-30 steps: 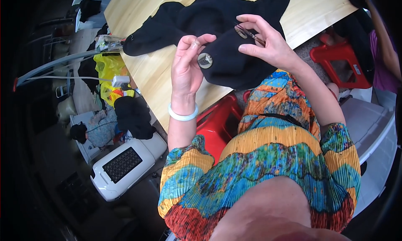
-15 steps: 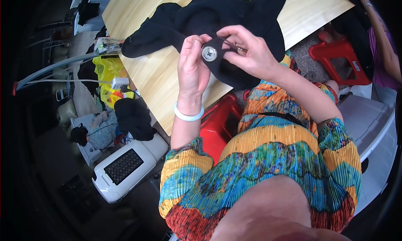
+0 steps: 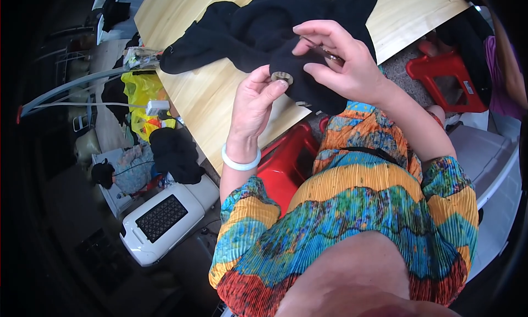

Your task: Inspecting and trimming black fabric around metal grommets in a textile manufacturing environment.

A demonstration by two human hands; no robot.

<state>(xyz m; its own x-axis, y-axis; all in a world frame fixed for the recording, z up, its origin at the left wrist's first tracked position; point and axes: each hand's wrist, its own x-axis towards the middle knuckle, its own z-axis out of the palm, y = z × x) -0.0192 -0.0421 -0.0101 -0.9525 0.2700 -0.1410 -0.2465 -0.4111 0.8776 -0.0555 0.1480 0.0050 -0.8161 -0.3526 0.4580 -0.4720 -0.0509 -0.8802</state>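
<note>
A black knit garment [image 3: 258,28] is spread over the wooden table, with its near edge hanging past the table toward me. My left hand [image 3: 248,102] pinches a large round button [image 3: 282,77] and the dark cloth at it between thumb and fingers. The button is tilted, its rim facing me. Lower on the same cloth shows a light, partly hidden button-like piece [image 3: 302,103]. Above and to the right, my right hand [image 3: 352,64] curls around a thin, dark tool with a shiny metal part [image 3: 332,56]; its kind is unclear. Its fingertips are apart from the button.
The pale wooden table [image 3: 192,105] extends under the garment. Red stools [image 3: 448,77] stand at right and below the table. At left are a yellow plastic bag [image 3: 140,99], a white adapter with its cord [image 3: 158,108] and a white box-shaped appliance [image 3: 165,220]. Another person's arm [image 3: 509,58] is at far right.
The button has tipped from facing me to nearly edge-on, and my left thumb now lies on it. My right hand has moved slightly up and right, away from the button.
</note>
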